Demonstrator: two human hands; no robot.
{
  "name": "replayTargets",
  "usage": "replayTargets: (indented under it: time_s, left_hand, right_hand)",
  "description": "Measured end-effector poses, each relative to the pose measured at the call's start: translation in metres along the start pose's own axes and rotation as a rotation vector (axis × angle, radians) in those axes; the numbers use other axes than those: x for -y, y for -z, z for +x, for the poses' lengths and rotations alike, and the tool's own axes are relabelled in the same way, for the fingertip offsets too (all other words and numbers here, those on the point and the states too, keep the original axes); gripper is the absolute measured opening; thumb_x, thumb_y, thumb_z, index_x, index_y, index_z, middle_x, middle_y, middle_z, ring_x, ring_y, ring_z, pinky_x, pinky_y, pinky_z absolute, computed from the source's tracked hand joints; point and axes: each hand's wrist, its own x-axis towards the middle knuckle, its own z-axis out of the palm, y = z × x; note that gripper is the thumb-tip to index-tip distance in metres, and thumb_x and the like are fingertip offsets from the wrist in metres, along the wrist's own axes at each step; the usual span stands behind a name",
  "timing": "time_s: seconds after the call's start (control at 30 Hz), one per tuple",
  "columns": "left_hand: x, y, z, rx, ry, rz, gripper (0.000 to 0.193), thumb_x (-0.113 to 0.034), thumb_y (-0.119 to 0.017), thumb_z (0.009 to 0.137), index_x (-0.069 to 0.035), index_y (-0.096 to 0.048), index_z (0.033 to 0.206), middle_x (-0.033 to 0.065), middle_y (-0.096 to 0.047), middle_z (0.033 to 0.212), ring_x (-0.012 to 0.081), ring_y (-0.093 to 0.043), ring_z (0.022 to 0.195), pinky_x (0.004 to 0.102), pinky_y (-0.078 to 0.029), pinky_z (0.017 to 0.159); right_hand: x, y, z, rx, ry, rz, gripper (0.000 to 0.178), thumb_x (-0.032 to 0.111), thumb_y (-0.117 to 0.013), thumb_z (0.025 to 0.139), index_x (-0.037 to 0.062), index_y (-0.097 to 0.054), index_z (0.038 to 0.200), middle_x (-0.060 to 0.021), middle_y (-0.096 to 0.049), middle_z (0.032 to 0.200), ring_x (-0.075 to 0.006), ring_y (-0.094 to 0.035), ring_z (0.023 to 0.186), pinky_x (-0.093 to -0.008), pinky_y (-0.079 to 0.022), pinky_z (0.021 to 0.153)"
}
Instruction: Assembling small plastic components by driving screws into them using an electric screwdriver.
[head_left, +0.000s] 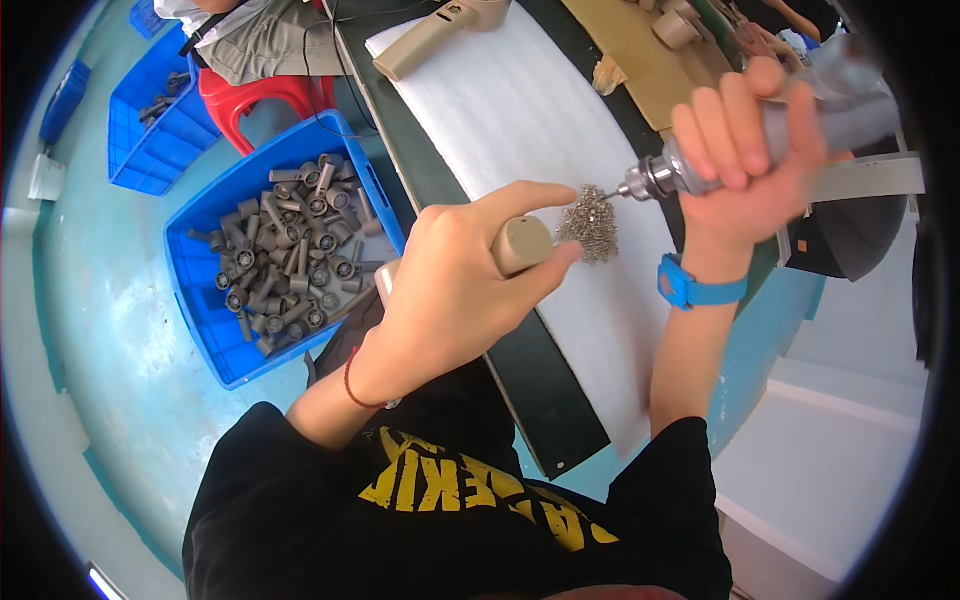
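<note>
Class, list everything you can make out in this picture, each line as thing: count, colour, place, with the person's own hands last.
Table: one, dark green, centre
Sheet: one, white, along the table
Screws: uncountable pile, silver, on the sheet
Screwdriver: one, grey, in the right hand, tip at the screws
Tan part: one, tan, in the left hand
Handled part: one, tan, sheet's far end
Cardboard: brown, upper right
Bins: at least four, blue, left; nearest holds many brown-grey pieces
Stool: one, red, under a seated co-worker
Bucket: one, white, far left
Floor: turquoise
Wristband: one, blue, near the right hand
Shirt: one, black with yellow print, bottom
Hands: two, bare, centre and upper right
</note>
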Motion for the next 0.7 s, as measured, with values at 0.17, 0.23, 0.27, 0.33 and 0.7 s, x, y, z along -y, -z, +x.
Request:
replayTargets:
  time_s: [0.17, 0.23, 0.27, 0.33, 0.7]
  left_hand:
    - [-0.016, -0.003, 0.005, 0.029, -0.08, -0.008, 0.02, -0.007, -0.073, 0.081, -0.004, -0.071, 0.101, -0.0019, -0.059, 0.063, 0.0011, -0.05, 0.057, 0.0185, -0.039, 0.052]
    - [-0.02, -0.002, 0.005, 0.038, -0.088, -0.024, 0.017, -0.006, -0.073, 0.081, -0.003, -0.072, 0.098, -0.001, -0.062, 0.065, 0.0016, -0.052, 0.058, 0.0181, -0.04, 0.053]
    - [-0.022, -0.001, 0.004, 0.054, -0.086, -0.056, 0.015, -0.005, -0.072, 0.081, -0.003, -0.073, 0.095, 0.0, -0.065, 0.068, 0.0023, -0.055, 0.06, 0.018, -0.042, 0.055]
    - [-0.026, -0.001, 0.004, 0.074, -0.088, -0.083, 0.012, -0.004, -0.071, 0.081, -0.003, -0.073, 0.092, 0.0009, -0.067, 0.071, 0.003, -0.057, 0.062, 0.0179, -0.043, 0.057]
    - [-0.054, 0.002, 0.002, 0.272, 0.202, -0.511, 0.014, -0.013, -0.069, 0.089, 0.0, -0.071, 0.093, -0.0016, -0.061, 0.069, 0.0024, -0.052, 0.058, 0.0188, -0.04, 0.051]
  right_hand:
    - [0.026, -0.028, -0.006, 0.05, 0.042, -0.044, 0.027, 0.032, -0.049, 0.096, 0.0056, -0.055, 0.096, 0.0039, -0.047, 0.057, -0.0062, -0.042, 0.045, -0.0215, -0.036, 0.048]
    - [0.032, -0.032, -0.008, 0.083, 0.056, -0.022, 0.026, 0.032, -0.052, 0.092, 0.0067, -0.054, 0.095, 0.0031, -0.05, 0.056, -0.0063, -0.045, 0.045, -0.0203, -0.037, 0.046]
    - [0.034, -0.034, -0.009, 0.1, 0.063, -0.012, 0.026, 0.033, -0.054, 0.091, 0.0072, -0.054, 0.094, 0.0027, -0.051, 0.056, -0.0063, -0.047, 0.044, -0.0196, -0.038, 0.046]
    - [0.022, -0.044, -0.018, 0.042, 0.25, 0.1, 0.025, 0.032, -0.059, 0.087, 0.0087, -0.053, 0.092, 0.0028, -0.052, 0.056, -0.0057, -0.049, 0.045, -0.0168, -0.038, 0.045]
    - [0.026, -0.067, -0.035, 0.041, 0.283, 0.065, 0.024, 0.031, -0.059, 0.088, 0.0083, -0.052, 0.091, 0.0026, -0.052, 0.057, -0.0064, -0.049, 0.045, -0.0176, -0.039, 0.046]
